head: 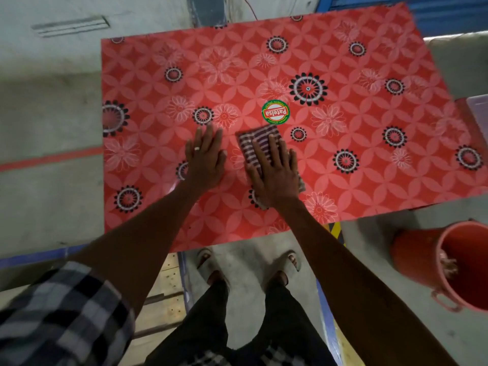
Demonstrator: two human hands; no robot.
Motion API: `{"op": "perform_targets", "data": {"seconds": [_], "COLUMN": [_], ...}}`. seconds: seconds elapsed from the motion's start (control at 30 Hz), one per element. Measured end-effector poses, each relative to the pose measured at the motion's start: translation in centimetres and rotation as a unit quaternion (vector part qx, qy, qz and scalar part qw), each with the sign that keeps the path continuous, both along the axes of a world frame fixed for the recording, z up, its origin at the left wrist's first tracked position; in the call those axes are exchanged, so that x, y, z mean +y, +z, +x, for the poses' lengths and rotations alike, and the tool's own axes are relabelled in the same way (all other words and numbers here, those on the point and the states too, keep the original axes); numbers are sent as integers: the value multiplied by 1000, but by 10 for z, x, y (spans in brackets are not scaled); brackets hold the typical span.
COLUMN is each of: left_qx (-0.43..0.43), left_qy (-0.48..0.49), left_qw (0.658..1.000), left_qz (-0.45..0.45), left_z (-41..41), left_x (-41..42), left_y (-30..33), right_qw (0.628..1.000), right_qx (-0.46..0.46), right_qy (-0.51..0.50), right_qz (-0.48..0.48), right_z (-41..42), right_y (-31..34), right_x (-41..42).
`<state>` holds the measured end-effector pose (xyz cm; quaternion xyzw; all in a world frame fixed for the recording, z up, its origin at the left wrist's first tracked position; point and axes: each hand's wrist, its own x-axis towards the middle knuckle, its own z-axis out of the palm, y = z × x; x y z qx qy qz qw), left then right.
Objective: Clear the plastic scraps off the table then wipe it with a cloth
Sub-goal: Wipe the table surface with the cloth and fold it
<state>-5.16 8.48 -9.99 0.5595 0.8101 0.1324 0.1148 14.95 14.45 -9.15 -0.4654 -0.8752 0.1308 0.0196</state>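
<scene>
A red table [369, 167] with a black and white flower pattern fills the middle of the view. A folded cloth [257, 137] with purple and white stripes lies flat on it, just below a round green and red sticker [275, 112]. My right hand [274, 173] presses on the cloth with straight fingers and covers most of it. Beside the cloth, my left hand [204, 157] rests flat on the bare table top with a ring on one finger. No plastic scraps show on the table.
An orange bucket [422, 257] stands on the floor at the right, below the table's near edge, with something pale inside. A pale object [479, 107] lies at the table's right end. My sandalled feet [248, 262] stand on concrete floor by the near edge.
</scene>
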Motion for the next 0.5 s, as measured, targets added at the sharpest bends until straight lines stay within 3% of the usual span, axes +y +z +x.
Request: {"op": "perform_targets", "data": {"seconds": [0.3,0.43,0.5], "left_qx": [50,41,42], "left_qy": [-74,-75,-73], "left_qw": [996,996,996], "left_qz": [13,13,8], "left_z": [-19,-19,-19], "left_x": [-15,-14,-14], "left_y": [-7,-6,-6], "right_qw": [994,984,978], "right_qx": [-9,-93,-65], "right_qy": [-104,-155,-196], "right_qz": [17,4,-6], "right_z": [101,155,149], "right_y": [6,-7,-4], "right_x": [31,51,47]}}
